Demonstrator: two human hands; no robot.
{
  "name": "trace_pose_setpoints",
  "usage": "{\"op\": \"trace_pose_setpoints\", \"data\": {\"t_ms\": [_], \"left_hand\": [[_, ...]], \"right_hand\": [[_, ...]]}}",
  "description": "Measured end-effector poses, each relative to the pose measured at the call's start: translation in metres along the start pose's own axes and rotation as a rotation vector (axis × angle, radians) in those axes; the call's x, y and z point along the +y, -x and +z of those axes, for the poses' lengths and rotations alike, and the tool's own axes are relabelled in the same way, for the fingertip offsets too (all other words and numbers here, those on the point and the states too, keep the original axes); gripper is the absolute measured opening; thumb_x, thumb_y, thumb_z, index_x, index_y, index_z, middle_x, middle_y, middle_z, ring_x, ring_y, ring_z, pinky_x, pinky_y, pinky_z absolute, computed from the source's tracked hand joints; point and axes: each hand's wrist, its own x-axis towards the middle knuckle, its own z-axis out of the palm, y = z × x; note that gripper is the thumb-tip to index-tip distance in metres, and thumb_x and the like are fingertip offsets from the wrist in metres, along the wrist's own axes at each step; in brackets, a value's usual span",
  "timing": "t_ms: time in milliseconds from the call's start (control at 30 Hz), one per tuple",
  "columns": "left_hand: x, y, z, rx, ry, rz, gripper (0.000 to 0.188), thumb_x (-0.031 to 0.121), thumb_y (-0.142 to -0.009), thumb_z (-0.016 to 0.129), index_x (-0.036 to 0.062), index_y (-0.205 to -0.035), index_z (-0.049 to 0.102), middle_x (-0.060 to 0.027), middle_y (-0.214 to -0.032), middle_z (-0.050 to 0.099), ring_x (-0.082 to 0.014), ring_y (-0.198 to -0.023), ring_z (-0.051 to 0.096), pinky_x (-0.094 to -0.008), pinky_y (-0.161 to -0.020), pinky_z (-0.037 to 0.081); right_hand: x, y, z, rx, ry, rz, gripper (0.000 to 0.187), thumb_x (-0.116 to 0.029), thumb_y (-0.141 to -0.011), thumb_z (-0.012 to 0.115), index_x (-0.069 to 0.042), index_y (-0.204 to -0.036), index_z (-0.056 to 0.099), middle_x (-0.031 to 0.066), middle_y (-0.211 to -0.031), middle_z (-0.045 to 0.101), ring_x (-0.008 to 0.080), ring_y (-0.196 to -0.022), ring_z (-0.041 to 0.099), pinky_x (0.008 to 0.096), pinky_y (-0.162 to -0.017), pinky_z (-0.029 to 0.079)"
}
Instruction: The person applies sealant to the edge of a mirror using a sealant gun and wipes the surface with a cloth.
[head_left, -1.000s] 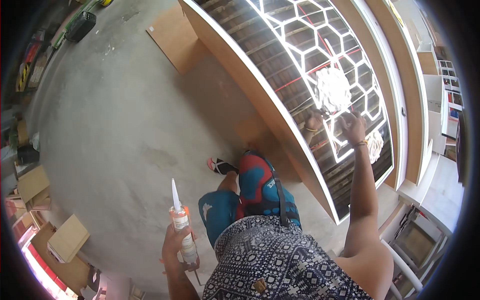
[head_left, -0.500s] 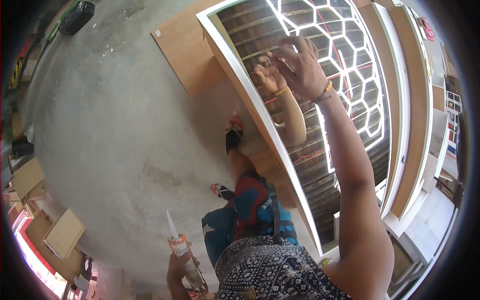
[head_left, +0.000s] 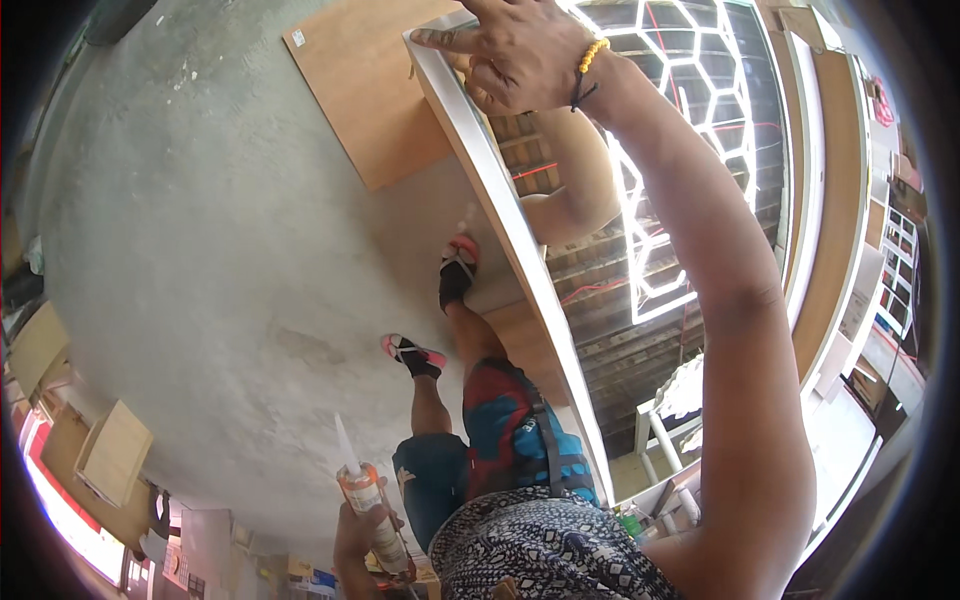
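Right hand [head_left: 515,55]: stretched far ahead, over the corner of the shiny panel, one finger reaching to its white rim [head_left: 530,230], the others half curled. The view cuts off the top of the hand; whether the fingers pinch anything cannot be told.

Left hand [head_left: 360,530]: well apart from the right, low beside the body, wrapped around the sealant gun.

Sealant gun [head_left: 372,497]: tilted slightly in the left hand, its pale nozzle [head_left: 346,445] pointing ahead, clear of the panel.

Shiny panel [head_left: 600,360]: under the right forearm and to the right of the left hand; it mirrors an arm and hexagonal lights.

Change: within the last second the right hand has moved from the panel's middle to its far left corner; the left hand has kept its hold.

Meaning: the work seems to have passed from the panel's face to its edge, the gun probably idle.

Wooden board [head_left: 365,95]: just left of the right hand, lower down.

Shoes [head_left: 459,262]: between the hands, on the grey floor [head_left: 230,210].

Box [head_left: 115,455]: well left of the left hand.
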Motion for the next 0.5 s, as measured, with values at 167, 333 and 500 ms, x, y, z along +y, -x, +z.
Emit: {"op": "trace_pose_setpoints", "data": {"t_ms": [167, 333, 500], "left_hand": [[-0.007, -0.001, -0.009, -0.021, -0.063, -0.033, 0.066, 0.013, -0.082, 0.063, -0.0110, -0.140, 0.040, -0.0143, -0.076, 0.065, -0.0280, -0.068, 0.068, -0.0420, -0.069, 0.060], [-0.007, 0.000, -0.007, -0.020, -0.049, -0.013, 0.065, 0.011, -0.083, 0.062, -0.0094, -0.140, 0.041, -0.0144, -0.077, 0.065, -0.0275, -0.067, 0.068, -0.0418, -0.068, 0.061], [-0.002, 0.004, 0.002, -0.014, -0.017, 0.021, 0.057, 0.007, -0.083, 0.060, -0.0072, -0.136, 0.047, -0.0129, -0.077, 0.065, -0.0259, -0.067, 0.069, -0.0396, -0.068, 0.060]], "right_hand": [[-0.002, -0.003, -0.010, -0.038, 0.066, -0.059, 0.048, -0.031, -0.085, 0.052, -0.022, -0.131, 0.065, 0.0195, -0.148, 0.042, 0.0443, -0.140, 0.032, 0.0676, -0.112, 0.027], [-0.006, 0.008, -0.015, 0.022, 0.015, -0.098, 0.048, -0.030, -0.082, 0.057, -0.020, -0.128, 0.067, 0.0177, -0.148, 0.043, 0.0445, -0.140, 0.033, 0.0681, -0.111, 0.028], [-0.011, 0.016, -0.025, -0.093, 0.014, -0.084, 0.050, -0.031, -0.079, 0.059, -0.019, -0.126, 0.068, 0.0170, -0.148, 0.043, 0.0444, -0.141, 0.032, 0.0685, -0.111, 0.027]]}}
